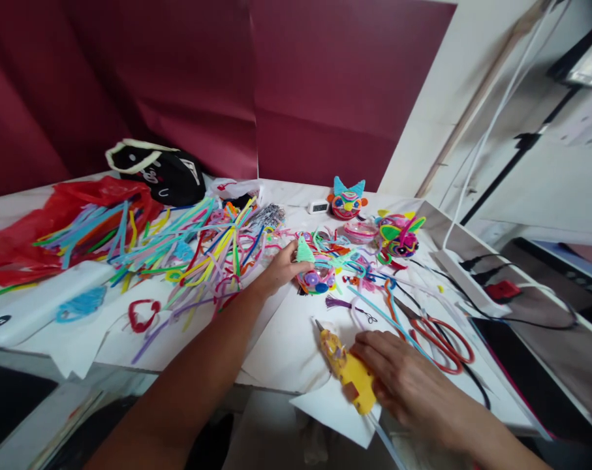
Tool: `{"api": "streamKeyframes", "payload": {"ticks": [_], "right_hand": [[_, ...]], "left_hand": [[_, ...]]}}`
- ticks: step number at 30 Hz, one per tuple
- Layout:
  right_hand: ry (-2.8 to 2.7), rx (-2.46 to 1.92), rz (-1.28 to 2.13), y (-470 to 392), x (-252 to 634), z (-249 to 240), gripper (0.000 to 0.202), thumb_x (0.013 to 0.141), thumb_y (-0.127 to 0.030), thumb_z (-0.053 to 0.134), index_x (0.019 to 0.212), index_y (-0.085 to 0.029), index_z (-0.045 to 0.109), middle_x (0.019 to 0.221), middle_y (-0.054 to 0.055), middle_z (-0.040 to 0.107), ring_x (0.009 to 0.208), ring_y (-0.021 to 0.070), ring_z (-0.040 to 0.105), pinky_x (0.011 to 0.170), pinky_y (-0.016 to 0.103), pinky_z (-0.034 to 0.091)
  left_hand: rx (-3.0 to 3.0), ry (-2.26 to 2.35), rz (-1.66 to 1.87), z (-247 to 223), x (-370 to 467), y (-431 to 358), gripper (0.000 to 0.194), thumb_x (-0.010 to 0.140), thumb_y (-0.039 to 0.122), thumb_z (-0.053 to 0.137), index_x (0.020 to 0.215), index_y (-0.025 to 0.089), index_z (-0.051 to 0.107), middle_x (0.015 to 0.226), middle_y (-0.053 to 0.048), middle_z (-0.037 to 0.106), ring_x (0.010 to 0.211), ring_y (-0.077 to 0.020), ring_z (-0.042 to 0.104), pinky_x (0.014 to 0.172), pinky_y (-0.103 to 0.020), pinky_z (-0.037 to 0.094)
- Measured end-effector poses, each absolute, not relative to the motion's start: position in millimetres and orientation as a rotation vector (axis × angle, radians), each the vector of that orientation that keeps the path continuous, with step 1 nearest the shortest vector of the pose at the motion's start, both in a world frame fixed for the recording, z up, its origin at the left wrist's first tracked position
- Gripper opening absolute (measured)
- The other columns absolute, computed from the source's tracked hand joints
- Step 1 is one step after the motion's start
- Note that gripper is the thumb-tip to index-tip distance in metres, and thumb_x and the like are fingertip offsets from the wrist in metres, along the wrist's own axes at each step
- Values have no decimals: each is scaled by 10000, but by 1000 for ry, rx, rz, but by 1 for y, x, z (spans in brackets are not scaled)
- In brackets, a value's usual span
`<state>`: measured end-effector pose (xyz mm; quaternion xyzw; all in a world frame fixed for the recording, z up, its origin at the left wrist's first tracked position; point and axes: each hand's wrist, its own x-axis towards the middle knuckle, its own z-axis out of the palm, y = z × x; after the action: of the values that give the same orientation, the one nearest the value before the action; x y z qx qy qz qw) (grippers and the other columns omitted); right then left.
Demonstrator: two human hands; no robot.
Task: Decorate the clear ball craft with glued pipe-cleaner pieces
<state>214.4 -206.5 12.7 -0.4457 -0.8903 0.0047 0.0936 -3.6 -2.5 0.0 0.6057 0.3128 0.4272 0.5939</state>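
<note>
My left hand (280, 269) pinches a mint-green pipe-cleaner triangle (304, 250) between thumb and fingers. The triangle sits at the top left of a round ornament (317, 281) covered in bright pipe cleaners and pompoms; whether it is fixed there I cannot tell. In my right hand (398, 369) is a yellow hot glue gun (349, 375), its nozzle pointing up and to the left, apart from the ornament. A clear glue stick (386, 444) sticks out of its rear. Between gun and ornament lies a purple tassel (342, 303).
Loose pipe cleaners (212, 241) spread over the left of the table beside a red plastic bag (124, 192). Orange-handled scissors (442, 343) lie at right, near a power strip (476, 287). Two finished-looking ornaments, one blue-eared (347, 199), one pink (398, 235), stand behind.
</note>
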Motion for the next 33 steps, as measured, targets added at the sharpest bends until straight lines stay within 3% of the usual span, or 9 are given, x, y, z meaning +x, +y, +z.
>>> {"api": "streamKeyframes", "payload": {"ticks": [7, 11, 16, 22, 33], "right_hand": [[-2433, -1329, -173, -201, 230, 25, 441, 919, -296, 522, 1344, -188, 472, 1303, 161, 597, 1168, 270, 623, 898, 371, 581], [-2356, -1356, -115, -186, 227, 25, 388, 969, -286, 425, 1348, -203, 424, 1291, 156, 591, 1154, 249, 630, 876, 347, 580], [-2297, -1456, 55, -166, 223, 18, 424, 965, -304, 448, 1378, -226, 394, 1351, 145, 553, 1267, 277, 542, 1002, 428, 504], [-2287, -1425, 182, -154, 215, 28, 262, 976, -261, 391, 1226, -232, 462, 1215, 123, 599, 1109, 244, 601, 930, 411, 523], [-2233, -1430, 283, -151, 210, 27, 158, 956, -230, 383, 1084, -260, 470, 1018, 64, 615, 874, 205, 625, 766, 326, 544]], "left_hand": [[1388, 686, 997, -2, -4, -1, 503, 629, 276, 804, 1073, 167, 594, 975, -36, 697, 953, -229, 649, 880, -355, 480], [1384, 662, 976, -5, -6, 2, 522, 639, 279, 818, 1096, 171, 592, 1052, -58, 698, 1020, -248, 643, 922, -376, 473], [1420, 653, 940, -6, -10, 4, 521, 635, 313, 829, 1077, 173, 592, 1049, -60, 692, 1050, -252, 624, 931, -369, 462], [1437, 675, 878, -4, -13, 5, 529, 640, 343, 824, 1073, 176, 570, 1010, -55, 662, 1043, -256, 614, 917, -376, 478], [1458, 634, 908, -7, -13, 6, 476, 675, 331, 807, 1067, 183, 580, 955, -31, 662, 999, -237, 627, 902, -364, 495]]}}
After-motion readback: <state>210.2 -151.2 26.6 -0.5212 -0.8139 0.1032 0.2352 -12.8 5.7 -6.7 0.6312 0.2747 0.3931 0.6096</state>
